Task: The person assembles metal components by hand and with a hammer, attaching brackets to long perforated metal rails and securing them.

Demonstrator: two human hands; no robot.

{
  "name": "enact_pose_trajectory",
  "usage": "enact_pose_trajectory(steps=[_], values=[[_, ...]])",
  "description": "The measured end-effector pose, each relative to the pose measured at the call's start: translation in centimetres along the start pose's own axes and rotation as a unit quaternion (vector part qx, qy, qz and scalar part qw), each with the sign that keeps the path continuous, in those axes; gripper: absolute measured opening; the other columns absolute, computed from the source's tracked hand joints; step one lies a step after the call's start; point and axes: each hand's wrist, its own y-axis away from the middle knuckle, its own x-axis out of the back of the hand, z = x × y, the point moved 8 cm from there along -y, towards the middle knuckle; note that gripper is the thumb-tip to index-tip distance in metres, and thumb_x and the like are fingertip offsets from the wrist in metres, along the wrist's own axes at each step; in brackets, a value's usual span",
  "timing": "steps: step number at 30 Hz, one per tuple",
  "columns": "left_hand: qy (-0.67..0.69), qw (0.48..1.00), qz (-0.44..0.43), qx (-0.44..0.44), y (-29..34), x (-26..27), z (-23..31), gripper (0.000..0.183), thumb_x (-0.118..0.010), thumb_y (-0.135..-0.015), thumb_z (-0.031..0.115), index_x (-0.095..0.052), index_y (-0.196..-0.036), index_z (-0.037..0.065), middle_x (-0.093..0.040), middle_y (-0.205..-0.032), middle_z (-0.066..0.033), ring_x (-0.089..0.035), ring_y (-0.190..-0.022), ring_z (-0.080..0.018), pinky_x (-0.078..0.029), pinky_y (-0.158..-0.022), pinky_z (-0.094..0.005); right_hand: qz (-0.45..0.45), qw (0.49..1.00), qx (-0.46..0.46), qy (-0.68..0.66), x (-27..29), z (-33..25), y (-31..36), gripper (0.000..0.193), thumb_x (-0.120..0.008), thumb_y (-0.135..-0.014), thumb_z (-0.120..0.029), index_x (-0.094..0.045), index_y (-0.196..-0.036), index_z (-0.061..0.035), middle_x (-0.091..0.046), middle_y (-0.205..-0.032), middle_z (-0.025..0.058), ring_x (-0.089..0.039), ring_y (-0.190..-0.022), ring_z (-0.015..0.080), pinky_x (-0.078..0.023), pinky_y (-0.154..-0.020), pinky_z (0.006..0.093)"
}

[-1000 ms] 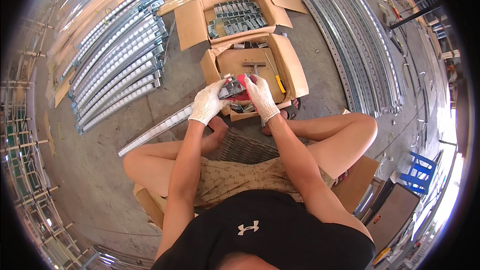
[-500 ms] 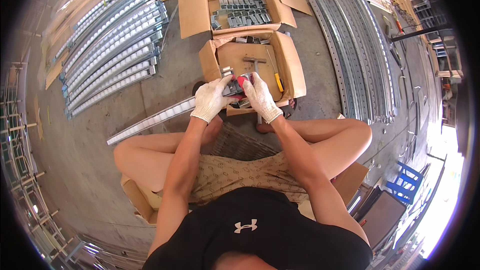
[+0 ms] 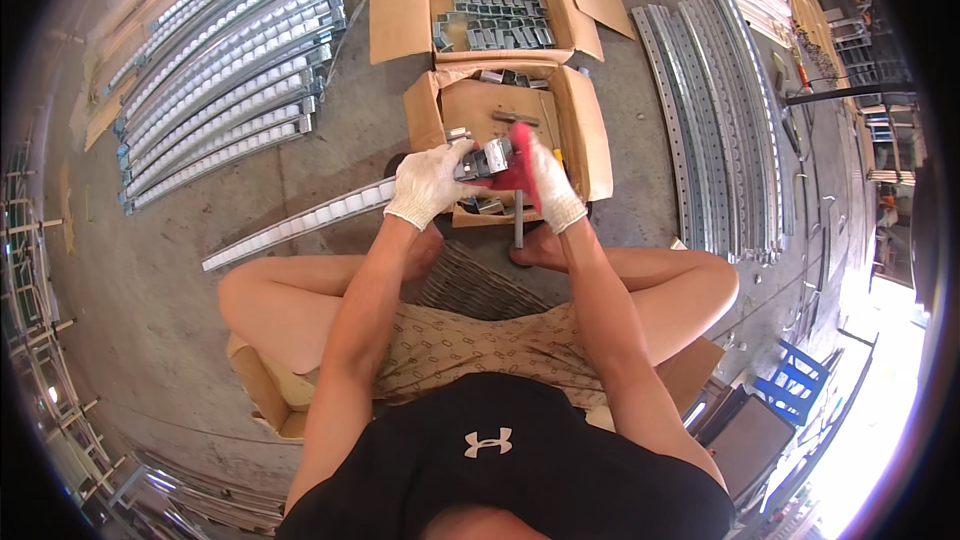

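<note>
My left hand (image 3: 428,186), in a white knit glove with a red palm, is closed round the end of a roller track (image 3: 305,228), a narrow metal rail with white rollers slanting down to the left. A shiny metal bracket (image 3: 497,155) sits at that end, over the near cardboard box (image 3: 590,140). Beside the bracket is my right hand (image 3: 545,180), gloved alike, its fingers stretched out and red palm turned toward the metal. Whether the palm touches the bracket I cannot tell. Behind it lies a hammer (image 3: 518,225), its handle toward me.
A second open box (image 3: 400,15) behind holds rows of metal brackets (image 3: 500,15). Roller tracks (image 3: 230,90) lie stacked at left, perforated steel rails (image 3: 705,130) at right. A yellow-handled tool (image 3: 558,155) shows partly behind my right hand. A blue plastic piece (image 3: 792,383) stands lower right.
My right hand has opened from its grip at the bracket and moved slightly right, its fingers now stretched out. My left hand keeps hold of the roller track. The view has shifted slightly.
</note>
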Motion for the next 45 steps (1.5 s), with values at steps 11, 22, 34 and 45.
enact_pose_trajectory(steps=[11, 22, 34, 45], values=[[0.024, 0.998, -0.043, 0.032, -0.5, -1.0, -0.6, 0.071, -0.089, -0.072, 0.051, -0.070, -0.131, 0.016, -0.078, -0.112, -0.0111, -0.075, -0.094, -0.0340, -0.060, -0.083, -0.0442, 0.159, 0.952, -0.073, 0.250, 7.4, 9.7, -3.8, 0.041, -0.066, -0.094, -0.031, -0.070, -0.108, 0.0069, -0.072, -0.081, 0.0196, -0.073, -0.066, 0.0291, -0.057, -0.060, 0.0436], [0.026, 0.997, -0.065, 0.042, -2.0, -1.8, -1.8, 0.075, -0.086, -0.075, 0.053, -0.066, -0.139, 0.018, -0.076, -0.119, -0.0097, -0.073, -0.103, -0.0321, -0.059, -0.087, -0.0435, 0.207, 0.912, 0.155, 0.319, 5.9, -11.1, 17.5, 0.065, -0.051, -0.100, -0.002, -0.041, -0.163, -0.0122, -0.073, -0.085, 0.0131, -0.068, -0.070, 0.0178, -0.055, -0.064, 0.0335], [0.014, 0.999, -0.031, 0.024, -1.4, -1.2, -1.7, 0.066, -0.087, -0.076, 0.047, -0.069, -0.129, 0.012, -0.077, -0.114, -0.0102, -0.075, -0.099, -0.0301, -0.059, -0.084, -0.0430, 0.216, 0.948, 0.035, 0.231, 5.6, -8.2, 15.9, 0.051, -0.054, -0.104, -0.014, -0.049, -0.154, -0.0034, -0.072, -0.099, 0.0312, -0.074, -0.089, 0.0425, -0.058, -0.080, 0.0418], [0.030, 0.998, -0.038, 0.028, -1.3, -0.9, -2.8, 0.068, -0.086, -0.077, 0.045, -0.066, -0.136, 0.018, -0.076, -0.116, -0.0112, -0.074, -0.102, -0.0321, -0.060, -0.086, -0.0440, 0.265, 0.928, 0.033, 0.259, 5.9, -6.3, 15.1, 0.048, -0.057, -0.104, -0.013, -0.053, -0.148, 0.0028, -0.073, -0.099, 0.0272, -0.074, -0.083, 0.0309, -0.058, -0.080, 0.0415]])
